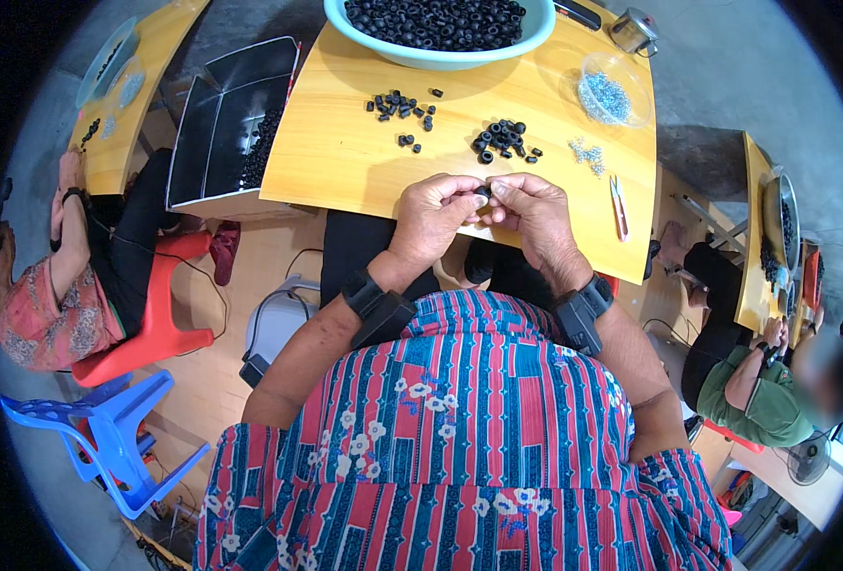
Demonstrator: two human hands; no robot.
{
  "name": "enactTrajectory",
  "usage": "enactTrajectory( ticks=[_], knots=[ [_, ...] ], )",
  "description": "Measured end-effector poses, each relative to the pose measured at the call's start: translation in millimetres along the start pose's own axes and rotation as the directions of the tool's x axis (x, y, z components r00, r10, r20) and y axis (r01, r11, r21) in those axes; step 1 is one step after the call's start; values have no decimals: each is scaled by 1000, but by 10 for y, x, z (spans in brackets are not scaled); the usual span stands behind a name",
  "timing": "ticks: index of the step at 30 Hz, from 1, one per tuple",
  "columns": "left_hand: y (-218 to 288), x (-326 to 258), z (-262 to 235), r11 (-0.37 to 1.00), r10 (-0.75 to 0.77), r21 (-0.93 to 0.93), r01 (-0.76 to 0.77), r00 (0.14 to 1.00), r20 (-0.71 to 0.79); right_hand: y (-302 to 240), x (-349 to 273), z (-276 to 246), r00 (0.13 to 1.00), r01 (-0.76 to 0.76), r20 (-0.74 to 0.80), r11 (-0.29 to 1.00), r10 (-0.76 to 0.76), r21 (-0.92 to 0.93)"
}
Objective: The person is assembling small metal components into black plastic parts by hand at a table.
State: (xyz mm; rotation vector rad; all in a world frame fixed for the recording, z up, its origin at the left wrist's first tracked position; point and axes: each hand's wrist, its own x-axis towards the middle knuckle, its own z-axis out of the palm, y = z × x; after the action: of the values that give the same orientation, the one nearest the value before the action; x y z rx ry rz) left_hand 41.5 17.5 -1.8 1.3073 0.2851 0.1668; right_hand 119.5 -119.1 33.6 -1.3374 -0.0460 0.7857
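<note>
My left hand [431, 217] and my right hand [539, 217] meet at the table's near edge, fingertips closed together. Between them they pinch a small black ring-like part [484, 191], mostly covered by the fingers. Just beyond my fingers lies a pile of black ring-shaped parts [501, 140]. Farther left, smaller black cylindrical pieces [397, 105] are scattered. To the right of my hands sit a small heap of tiny clear-silvery pieces [587, 156] and a pair of red-handled thread snips [619, 207].
A pale blue basin [421, 59] full of black parts stands at the far edge. Right of it are a metal cup [634, 32] and a clear tub [643, 86] of silvery pieces. A black-lined box [214, 119] adjoins the table's left. People sit at tables on both sides.
</note>
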Motion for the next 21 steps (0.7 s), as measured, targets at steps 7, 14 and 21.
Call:
enactTrajectory(
  ticks=[7,14,21],
  knots=[
    [-37,9,-9,999,2,33,-2,1000,-6,53,55,-74,995,-90,44,992,87,84],
    [2,-2,-20,990,91,105,-91,996,1,-39,74,-130,971,-174,182,981,157,81],
    [29,-1,-25,985,126,114,-128,992,29,-64,139,-214,906,-270,340,963,251,10]
  ],
)
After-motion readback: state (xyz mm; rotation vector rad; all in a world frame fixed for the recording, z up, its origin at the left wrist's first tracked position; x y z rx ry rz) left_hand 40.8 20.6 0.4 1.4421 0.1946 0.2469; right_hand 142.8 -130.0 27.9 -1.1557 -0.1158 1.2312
